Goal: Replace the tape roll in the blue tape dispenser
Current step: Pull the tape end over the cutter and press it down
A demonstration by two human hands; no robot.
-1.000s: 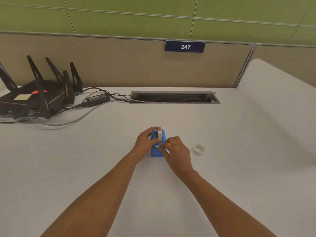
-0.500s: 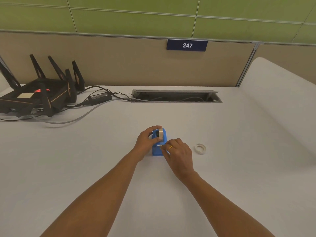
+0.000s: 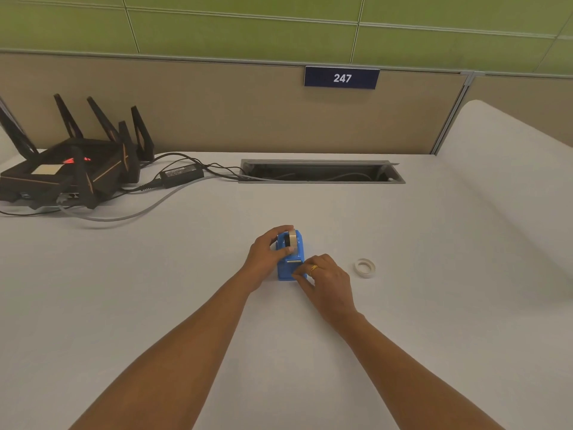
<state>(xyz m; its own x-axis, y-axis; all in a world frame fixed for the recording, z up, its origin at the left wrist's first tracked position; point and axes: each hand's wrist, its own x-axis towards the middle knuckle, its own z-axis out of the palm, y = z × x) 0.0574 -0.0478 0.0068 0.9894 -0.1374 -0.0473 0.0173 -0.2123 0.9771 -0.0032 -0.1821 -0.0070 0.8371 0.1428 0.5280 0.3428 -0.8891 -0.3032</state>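
Holding blue tape dispenser [image 3: 290, 264], left hand [image 3: 267, 253] on tape roll [image 3: 291, 238], right hand [image 3: 325, 280] beside

Surface [image 3: 403, 321]: pale, plain, running back to a tan partition.
Middle: a blue tape dispenser [image 3: 290, 263] stands upright on it, a tape roll [image 3: 291, 238] seated in its top.
Right of the dispenser: a small white tape ring [image 3: 365, 267] lies flat, apart from the dispenser.
Far left: a black router [image 3: 66, 169] with upright antennas sits on it.
Beside the router: a black power brick [image 3: 181, 175] and loose cables [image 3: 136, 212].
Back centre: a long cable slot [image 3: 321, 172] let into the top, its lid open.
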